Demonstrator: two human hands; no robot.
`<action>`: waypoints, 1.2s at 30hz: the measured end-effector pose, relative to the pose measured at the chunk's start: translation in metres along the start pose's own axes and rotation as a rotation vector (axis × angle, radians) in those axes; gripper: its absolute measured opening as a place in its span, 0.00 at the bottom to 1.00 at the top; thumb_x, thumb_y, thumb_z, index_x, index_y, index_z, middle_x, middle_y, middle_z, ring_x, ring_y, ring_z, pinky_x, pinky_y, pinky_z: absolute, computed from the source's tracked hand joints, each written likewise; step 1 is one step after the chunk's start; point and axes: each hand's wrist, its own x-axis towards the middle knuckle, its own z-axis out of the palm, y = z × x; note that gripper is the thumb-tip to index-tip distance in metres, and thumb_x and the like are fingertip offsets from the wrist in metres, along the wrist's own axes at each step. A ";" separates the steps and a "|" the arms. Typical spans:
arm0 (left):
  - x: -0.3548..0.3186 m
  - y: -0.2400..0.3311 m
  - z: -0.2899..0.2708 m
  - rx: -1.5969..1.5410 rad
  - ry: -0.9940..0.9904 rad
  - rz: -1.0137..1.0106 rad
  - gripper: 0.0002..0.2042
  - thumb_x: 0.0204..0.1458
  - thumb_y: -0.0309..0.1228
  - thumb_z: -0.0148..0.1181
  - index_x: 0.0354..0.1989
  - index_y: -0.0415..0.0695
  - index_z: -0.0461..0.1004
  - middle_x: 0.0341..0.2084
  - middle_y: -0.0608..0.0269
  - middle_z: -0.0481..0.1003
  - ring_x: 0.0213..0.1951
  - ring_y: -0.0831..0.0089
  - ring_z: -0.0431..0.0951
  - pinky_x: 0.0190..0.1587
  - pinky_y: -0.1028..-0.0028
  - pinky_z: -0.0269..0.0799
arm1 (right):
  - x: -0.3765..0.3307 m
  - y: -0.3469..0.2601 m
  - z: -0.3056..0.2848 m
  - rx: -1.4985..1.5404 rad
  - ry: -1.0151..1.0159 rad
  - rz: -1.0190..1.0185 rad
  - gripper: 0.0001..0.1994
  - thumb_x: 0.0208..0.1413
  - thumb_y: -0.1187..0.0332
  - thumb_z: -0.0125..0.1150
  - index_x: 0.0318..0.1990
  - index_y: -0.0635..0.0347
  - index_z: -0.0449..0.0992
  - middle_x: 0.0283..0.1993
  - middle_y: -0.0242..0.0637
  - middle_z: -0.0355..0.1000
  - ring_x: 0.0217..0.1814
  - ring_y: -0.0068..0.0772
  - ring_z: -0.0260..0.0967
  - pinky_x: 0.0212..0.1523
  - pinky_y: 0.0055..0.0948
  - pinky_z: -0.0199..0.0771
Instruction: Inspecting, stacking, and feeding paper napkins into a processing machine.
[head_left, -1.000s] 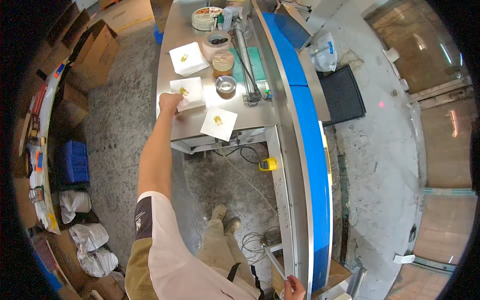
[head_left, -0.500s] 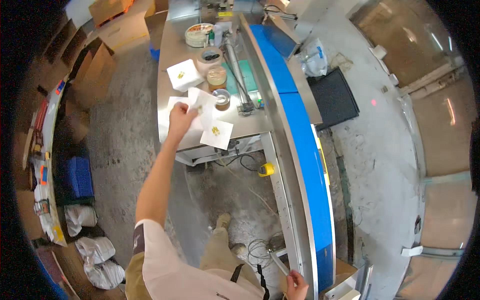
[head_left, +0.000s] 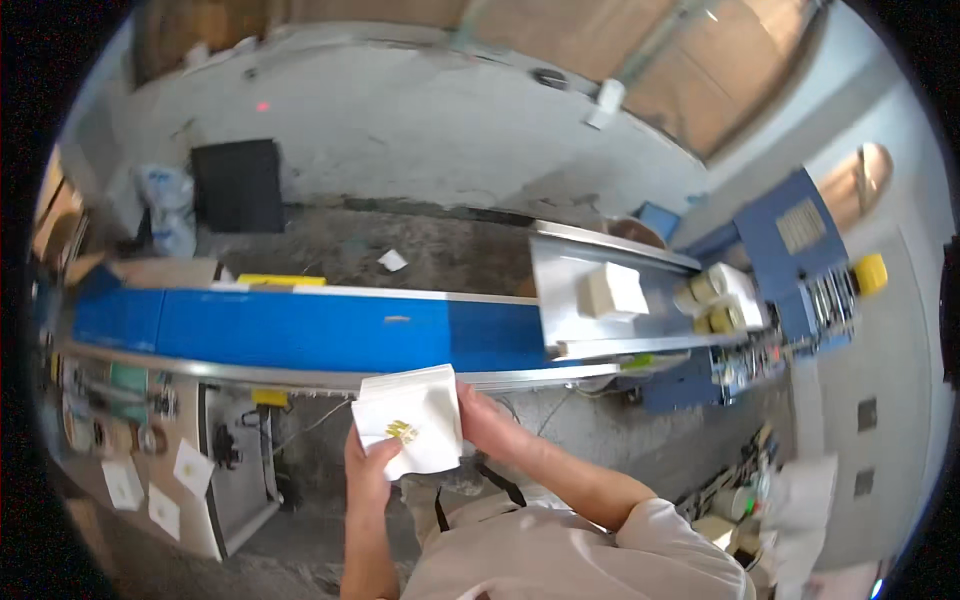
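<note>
Beside the blue conveyor (head_left: pixel 300 330), both hands clamped on white napkin stack (head_left: pixel 410 420), white packs (head_left: pixel 615 290) beyond

The person wears a pale beige short-sleeved shirt (head_left: pixel 560 550); both forearms are bare. A dark strap (head_left: pixel 497 485) hangs at the waist over beige trousers.

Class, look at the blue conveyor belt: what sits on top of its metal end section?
On the metal end section sits one white stack. What lies under that stack is covered.
</note>
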 end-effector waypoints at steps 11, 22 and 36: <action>0.018 -0.109 0.272 0.408 -0.446 0.114 0.25 0.55 0.28 0.61 0.58 0.34 0.59 0.49 0.55 0.71 0.48 0.72 0.73 0.49 0.72 0.70 | -0.171 -0.103 -0.168 -0.162 0.431 -0.443 0.27 0.59 0.65 0.62 0.62 0.65 0.62 0.54 0.36 0.71 0.54 0.23 0.67 0.55 0.26 0.69; 0.103 -0.280 0.562 0.772 -0.691 0.347 0.20 0.50 0.24 0.65 0.52 0.35 0.68 0.45 0.58 0.75 0.48 0.71 0.75 0.50 0.71 0.70 | -0.281 -0.219 -0.480 -0.260 0.574 -0.750 0.27 0.51 0.76 0.66 0.60 0.64 0.65 0.54 0.35 0.72 0.56 0.26 0.68 0.57 0.29 0.70; 0.159 -0.416 0.612 0.786 -0.550 0.204 0.32 0.45 0.22 0.63 0.59 0.34 0.54 0.51 0.50 0.69 0.54 0.62 0.71 0.59 0.67 0.65 | -0.292 -0.234 -0.608 -0.709 0.675 -0.675 0.40 0.41 0.75 0.71 0.64 0.61 0.59 0.57 0.38 0.67 0.60 0.29 0.63 0.58 0.30 0.66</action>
